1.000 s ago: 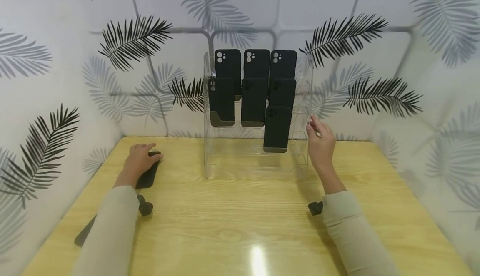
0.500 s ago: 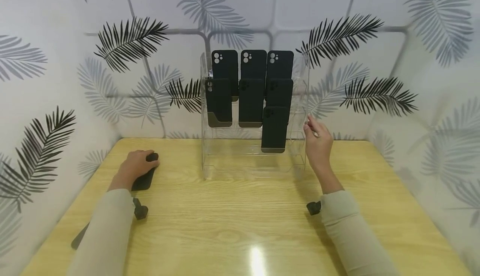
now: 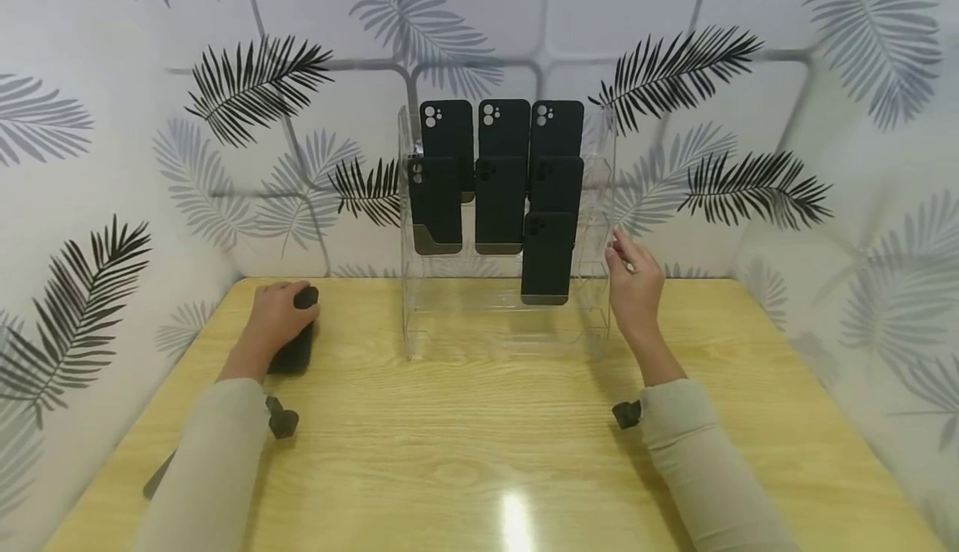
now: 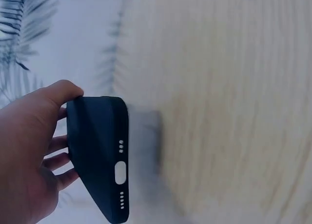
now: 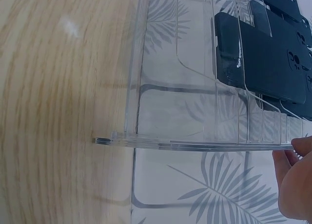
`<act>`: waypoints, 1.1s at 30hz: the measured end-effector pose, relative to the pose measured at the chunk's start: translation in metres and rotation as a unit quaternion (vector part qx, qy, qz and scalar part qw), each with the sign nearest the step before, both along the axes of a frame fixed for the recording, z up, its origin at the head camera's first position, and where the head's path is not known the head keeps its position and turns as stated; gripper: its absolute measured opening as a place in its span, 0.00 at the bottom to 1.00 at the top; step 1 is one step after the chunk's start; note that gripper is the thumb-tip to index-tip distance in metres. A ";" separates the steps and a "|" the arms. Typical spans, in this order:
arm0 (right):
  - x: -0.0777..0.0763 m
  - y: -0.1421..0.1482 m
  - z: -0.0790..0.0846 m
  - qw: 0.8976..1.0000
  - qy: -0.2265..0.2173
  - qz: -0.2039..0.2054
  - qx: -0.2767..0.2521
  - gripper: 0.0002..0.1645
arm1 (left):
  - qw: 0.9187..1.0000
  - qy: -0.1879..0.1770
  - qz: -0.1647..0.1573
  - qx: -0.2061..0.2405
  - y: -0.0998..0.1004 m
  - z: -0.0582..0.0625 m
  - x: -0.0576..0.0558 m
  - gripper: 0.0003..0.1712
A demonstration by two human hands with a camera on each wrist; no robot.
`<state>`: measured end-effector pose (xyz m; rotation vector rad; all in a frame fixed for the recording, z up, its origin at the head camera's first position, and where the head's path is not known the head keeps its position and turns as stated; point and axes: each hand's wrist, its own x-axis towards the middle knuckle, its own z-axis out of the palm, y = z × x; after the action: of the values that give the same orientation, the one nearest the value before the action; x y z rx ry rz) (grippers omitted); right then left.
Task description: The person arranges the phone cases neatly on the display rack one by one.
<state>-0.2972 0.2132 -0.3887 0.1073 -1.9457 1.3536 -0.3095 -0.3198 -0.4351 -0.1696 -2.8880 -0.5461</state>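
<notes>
My left hand (image 3: 273, 319) grips a black phone case (image 4: 92, 141) by its edges, thumb on one side and fingers on the other. Its bottom end, with port and speaker cutouts, faces the left wrist camera, and a shadow falls on the table beside it. My right hand (image 3: 637, 290) pinches the right side panel of a clear tiered display rack (image 5: 195, 147), thumb and fingertips at the panel's edge. Black phone cases stand in the rack: a top row, a second row, and a single lower case (image 3: 547, 259) at the right.
Another dark flat piece (image 3: 159, 477) lies on the wooden table (image 3: 419, 444) at the left, mostly hidden under my left sleeve. Leaf-patterned walls (image 3: 479, 19) enclose the table at the back and both sides. A small black camera (image 3: 282, 419) sits at my left wrist.
My left fingers have closed round the phone case, and its far end now tips up off the table. My right hand stays at the rack's side panel.
</notes>
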 end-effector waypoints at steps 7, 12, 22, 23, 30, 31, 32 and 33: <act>0.001 0.001 0.002 1.000 -0.001 0.002 0.004 0.21 | 0.992 0.115 -0.023 0.035 0.035 0.030 0.013 0.30; 0.000 0.000 0.002 1.000 -0.007 0.003 0.002 0.21 | 0.974 0.215 -0.044 0.048 0.060 0.044 0.026 0.28; 0.000 0.000 0.002 1.000 -0.012 -0.011 0.007 0.21 | 0.943 0.318 -0.093 0.038 0.110 0.069 0.044 0.27; 0.001 0.000 0.002 1.000 -0.012 -0.012 0.008 0.21 | 0.939 0.326 -0.100 0.036 0.115 0.072 0.046 0.27; 0.001 0.001 0.000 1.000 -0.006 -0.013 0.011 0.21 | 0.916 0.375 -0.145 0.016 0.157 0.087 0.054 0.27; 0.002 0.001 0.000 1.000 -0.004 -0.013 0.012 0.21 | 0.914 0.377 -0.150 0.014 0.163 0.089 0.054 0.27; 0.002 0.001 0.000 1.000 -0.004 -0.013 0.013 0.21 | 0.913 0.377 -0.154 0.011 0.168 0.090 0.054 0.27; 0.002 0.002 -0.001 1.000 -0.002 -0.013 0.015 0.21 | 0.913 0.375 -0.157 0.008 0.174 0.091 0.054 0.27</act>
<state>-0.2953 0.2148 -0.3893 0.0931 -1.9644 1.3104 -0.2554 -0.1457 -0.3440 -0.6858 -2.1083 -0.4255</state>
